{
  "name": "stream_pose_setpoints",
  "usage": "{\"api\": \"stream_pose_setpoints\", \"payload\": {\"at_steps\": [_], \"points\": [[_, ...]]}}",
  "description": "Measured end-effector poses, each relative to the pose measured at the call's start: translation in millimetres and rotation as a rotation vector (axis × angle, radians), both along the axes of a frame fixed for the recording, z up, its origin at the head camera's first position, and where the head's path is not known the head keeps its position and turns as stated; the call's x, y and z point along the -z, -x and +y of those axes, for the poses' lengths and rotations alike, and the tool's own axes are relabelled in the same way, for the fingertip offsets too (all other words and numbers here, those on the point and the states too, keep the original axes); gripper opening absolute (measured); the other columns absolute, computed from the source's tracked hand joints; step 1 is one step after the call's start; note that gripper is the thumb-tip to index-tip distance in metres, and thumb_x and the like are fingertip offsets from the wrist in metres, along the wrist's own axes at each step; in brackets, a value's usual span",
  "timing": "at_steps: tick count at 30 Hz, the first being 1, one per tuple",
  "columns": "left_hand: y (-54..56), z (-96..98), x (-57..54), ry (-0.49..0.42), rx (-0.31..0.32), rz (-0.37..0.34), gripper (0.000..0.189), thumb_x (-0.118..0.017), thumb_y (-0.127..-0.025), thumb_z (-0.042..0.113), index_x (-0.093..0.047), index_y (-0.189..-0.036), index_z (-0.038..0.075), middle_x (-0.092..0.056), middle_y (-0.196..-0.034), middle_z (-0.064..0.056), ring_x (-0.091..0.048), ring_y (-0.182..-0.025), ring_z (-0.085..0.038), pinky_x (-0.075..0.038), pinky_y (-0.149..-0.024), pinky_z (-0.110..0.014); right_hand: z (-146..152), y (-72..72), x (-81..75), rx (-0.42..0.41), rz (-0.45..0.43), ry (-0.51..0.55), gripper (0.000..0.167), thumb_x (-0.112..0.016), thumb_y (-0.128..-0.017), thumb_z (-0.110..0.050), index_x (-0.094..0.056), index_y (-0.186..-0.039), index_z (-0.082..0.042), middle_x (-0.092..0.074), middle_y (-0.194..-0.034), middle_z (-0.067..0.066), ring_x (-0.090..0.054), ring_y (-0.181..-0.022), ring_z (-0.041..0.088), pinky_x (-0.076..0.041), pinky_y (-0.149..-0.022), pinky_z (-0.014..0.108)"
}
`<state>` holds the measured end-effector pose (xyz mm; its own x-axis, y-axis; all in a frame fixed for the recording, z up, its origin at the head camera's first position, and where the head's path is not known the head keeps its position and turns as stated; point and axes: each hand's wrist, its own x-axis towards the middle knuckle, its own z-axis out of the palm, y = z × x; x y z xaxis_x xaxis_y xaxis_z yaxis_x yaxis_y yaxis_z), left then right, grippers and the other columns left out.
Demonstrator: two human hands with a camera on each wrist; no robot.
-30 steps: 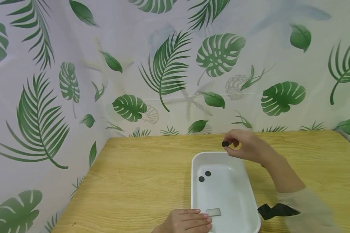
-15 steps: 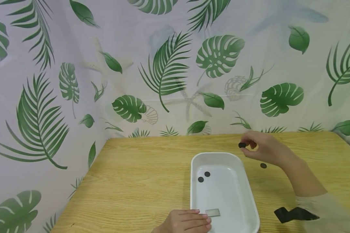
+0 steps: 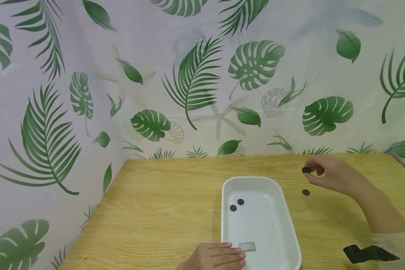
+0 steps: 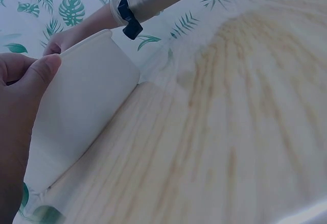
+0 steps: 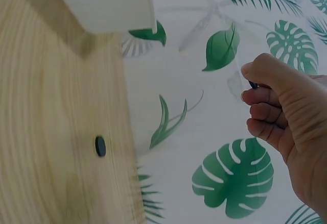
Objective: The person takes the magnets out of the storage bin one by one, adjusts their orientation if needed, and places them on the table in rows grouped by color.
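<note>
My right hand (image 3: pixel 334 175) pinches a small black disc (image 3: pixel 306 170) between thumb and fingertips, raised over the table to the right of a white rectangular tray (image 3: pixel 291 221). In the right wrist view only a sliver of that disc (image 5: pixel 253 85) shows between the fingers. Below this hand, a second black disc (image 3: pixel 305 192) lies on the wood. Inside the tray, two more black discs (image 3: pixel 237 205) sit near the far left corner. A clear flat rectangular piece (image 3: pixel 247 246) lies nearer the front. My left hand (image 3: pixel 218 257) holds the tray's left rim, thumb (image 4: pixel 46 68) outside.
The tray stands on a light wooden table (image 3: pixel 162 210). Behind and to the left, a white leaf-printed cloth (image 3: pixel 202 82) hangs right at the table's edges. A black strap (image 3: pixel 371 254) is on the right sleeve.
My right hand has moved rightward with its black disc, from over the tray's far edge to beyond its right side, uncovering the disc on the table. The left hand stays put.
</note>
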<state>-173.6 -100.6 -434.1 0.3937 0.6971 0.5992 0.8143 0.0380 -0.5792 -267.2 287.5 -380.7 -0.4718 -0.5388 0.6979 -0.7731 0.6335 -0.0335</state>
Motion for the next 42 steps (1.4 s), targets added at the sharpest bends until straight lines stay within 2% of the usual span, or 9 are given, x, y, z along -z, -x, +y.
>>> {"api": "stream_pose_setpoints", "payload": {"at_steps": [5, 10, 13, 17, 19, 22, 28, 35, 42], "points": [[0.3, 0.4, 1.0, -0.009, -0.002, 0.014, 0.022, -0.053, -0.096, 0.016, -0.075, -0.099, 0.013, -0.073, -0.097, 0.002, -0.068, -0.096, -0.009, -0.052, -0.09, -0.023, 19, -4.8, 2.2, 0.042, -0.052, 0.006, 0.051, -0.04, -0.089, -0.059, -0.061, -0.081, -0.013, -0.049, -0.072, -0.015, -0.039, -0.063, -0.002, -0.032, -0.052, 0.011], [0.2, 0.5, 1.7, -0.011, -0.002, 0.013, 0.022, -0.053, -0.096, 0.016, -0.075, -0.099, 0.013, -0.073, -0.097, 0.003, -0.068, -0.096, -0.009, -0.052, -0.09, -0.023, 35, -9.1, 4.8, 0.052, -0.069, 0.028, 0.044, -0.049, -0.089, -0.055, -0.061, -0.081, -0.014, -0.051, -0.07, -0.013, -0.039, -0.063, -0.003, -0.032, -0.052, 0.01], [0.6, 0.2, 1.4, -0.008, -0.002, 0.018, 0.022, -0.053, -0.096, 0.016, -0.075, -0.099, 0.013, -0.073, -0.097, 0.003, -0.068, -0.096, -0.009, -0.052, -0.09, -0.023, 42, -11.7, 7.9, 0.073, -0.094, 0.028, 0.035, -0.059, -0.087, -0.048, -0.061, -0.081, -0.014, -0.05, -0.07, -0.014, -0.038, -0.062, -0.004, -0.032, -0.051, 0.01], [1.1, -0.1, 0.2, -0.003, -0.002, 0.021, 0.023, -0.052, -0.096, 0.015, -0.074, -0.1, 0.013, -0.073, -0.097, 0.003, -0.068, -0.096, -0.009, -0.051, -0.091, -0.023, 46, -14.9, 13.5, 0.124, -0.129, 0.006, 0.018, -0.076, -0.078, -0.024, -0.06, -0.08, -0.015, -0.047, -0.069, -0.018, -0.037, -0.06, -0.006, -0.031, -0.048, 0.01], [1.6, -0.3, 3.4, -0.002, 0.0, 0.01, 0.022, -0.053, -0.096, 0.016, -0.074, -0.1, 0.013, -0.073, -0.098, 0.002, -0.068, -0.097, -0.009, -0.051, -0.091, -0.023, 47, -16.1, 17.0, 0.149, -0.146, -0.009, 0.021, -0.079, -0.071, -0.013, -0.06, -0.08, -0.015, -0.046, -0.068, -0.019, -0.036, -0.06, -0.007, -0.031, -0.048, 0.01], [2.6, -0.6, 8.8, -0.003, 0.003, 0.002, 0.021, -0.054, -0.096, 0.017, -0.074, -0.1, 0.013, -0.073, -0.098, 0.002, -0.068, -0.097, -0.01, -0.051, -0.091, -0.023, 49, -17.2, 21.7, 0.2, -0.197, -0.025, 0.03, -0.08, -0.062, -0.002, -0.06, -0.08, -0.016, -0.044, -0.068, -0.02, -0.036, -0.06, -0.007, -0.031, -0.047, 0.011], [7.7, -1.6, 25.0, -0.007, 0.001, 0.002, 0.021, -0.056, -0.095, 0.017, -0.074, -0.102, 0.012, -0.073, -0.1, 0.001, -0.067, -0.099, -0.011, -0.051, -0.093, -0.025, 54, -16.4, 35.0, 0.235, -0.297, -0.004, 0.033, -0.08, -0.063, 0.001, -0.059, -0.08, -0.017, -0.045, -0.068, -0.021, -0.037, -0.059, -0.007, -0.034, -0.046, 0.015], [5.4, -2.3, 18.4, 0.006, -0.007, 0.011, 0.022, -0.053, -0.096, 0.016, -0.074, -0.103, 0.012, -0.073, -0.1, 0.002, -0.067, -0.098, -0.01, -0.051, -0.092, -0.024, 61, -12.0, 51.0, 0.254, -0.35, 0.0, 0.03, -0.08, -0.064, 0.0, -0.059, -0.079, -0.015, -0.045, -0.067, -0.02, -0.037, -0.059, -0.007, -0.035, -0.047, 0.016], [6.9, -2.6, 19.8, 0.005, -0.008, 0.018, 0.022, -0.053, -0.096, 0.016, -0.073, -0.104, 0.012, -0.072, -0.101, 0.001, -0.067, -0.099, -0.01, -0.05, -0.093, -0.025, 65, -9.9, 62.0, 0.349, -0.532, -0.04, 0.018, -0.076, -0.074, -0.009, -0.061, -0.083, -0.01, -0.049, -0.069, -0.012, -0.038, -0.061, -0.006, -0.037, -0.05, 0.02]]}}
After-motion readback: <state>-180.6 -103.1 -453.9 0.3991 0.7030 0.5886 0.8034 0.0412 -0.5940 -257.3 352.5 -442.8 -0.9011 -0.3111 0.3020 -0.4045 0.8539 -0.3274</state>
